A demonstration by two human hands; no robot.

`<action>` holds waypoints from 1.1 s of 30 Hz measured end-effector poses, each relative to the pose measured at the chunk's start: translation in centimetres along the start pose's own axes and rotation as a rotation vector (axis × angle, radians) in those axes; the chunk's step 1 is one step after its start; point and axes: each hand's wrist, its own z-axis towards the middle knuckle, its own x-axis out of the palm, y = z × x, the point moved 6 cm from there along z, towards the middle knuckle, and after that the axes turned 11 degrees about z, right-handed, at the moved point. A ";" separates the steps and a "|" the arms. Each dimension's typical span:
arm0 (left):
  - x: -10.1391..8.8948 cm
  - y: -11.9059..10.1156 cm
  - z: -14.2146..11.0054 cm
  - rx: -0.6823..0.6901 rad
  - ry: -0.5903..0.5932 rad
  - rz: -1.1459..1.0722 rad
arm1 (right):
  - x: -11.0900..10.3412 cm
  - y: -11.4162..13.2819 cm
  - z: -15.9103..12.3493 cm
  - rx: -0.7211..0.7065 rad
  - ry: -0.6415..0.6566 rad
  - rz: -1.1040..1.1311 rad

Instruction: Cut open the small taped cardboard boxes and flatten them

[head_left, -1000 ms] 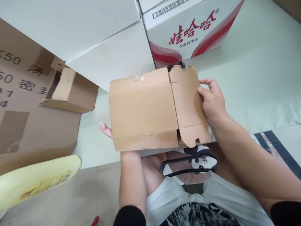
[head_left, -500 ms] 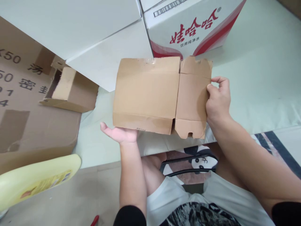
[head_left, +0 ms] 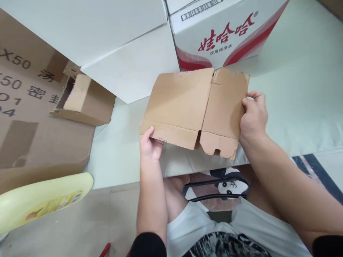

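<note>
A flattened brown cardboard box (head_left: 179, 103) is held up, tilted, above the pale green surface, with its notched end flap to the right. My left hand (head_left: 151, 144) grips its lower left edge, thumb on the front and fingers behind the board. At the right edge, my right hand (head_left: 254, 116) pinches the end panel between thumb and bent fingers. The board's back side and the fingertips behind it are hidden.
White cartons (head_left: 131, 64), one with red lettering (head_left: 227, 39), stand behind the cardboard. Left are a large brown carton (head_left: 61, 142) and a small open cardboard box (head_left: 93, 100). A yellow plastic object (head_left: 53, 200) lies lower left. A red-handled item (head_left: 105, 250) is on the floor.
My left hand has gone from lying open under the board to gripping its lower left edge. The cardboard has tilted and shifted slightly right in view, with my right hand still on it.
</note>
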 end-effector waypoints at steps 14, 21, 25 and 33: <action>-1.0 -1.2 0.5 0.168 -0.055 -0.140 | 5.3 3.8 -3.6 0.348 0.168 0.302; -0.1 -1.3 -0.2 0.088 0.139 -0.125 | 4.1 3.9 -2.9 0.159 0.001 0.311; 0.2 -0.5 -0.2 0.030 0.135 -0.116 | 4.8 3.6 -3.3 0.106 0.050 0.365; -0.9 -1.1 0.3 0.229 -0.136 0.018 | 6.0 3.6 -4.1 0.123 0.228 0.160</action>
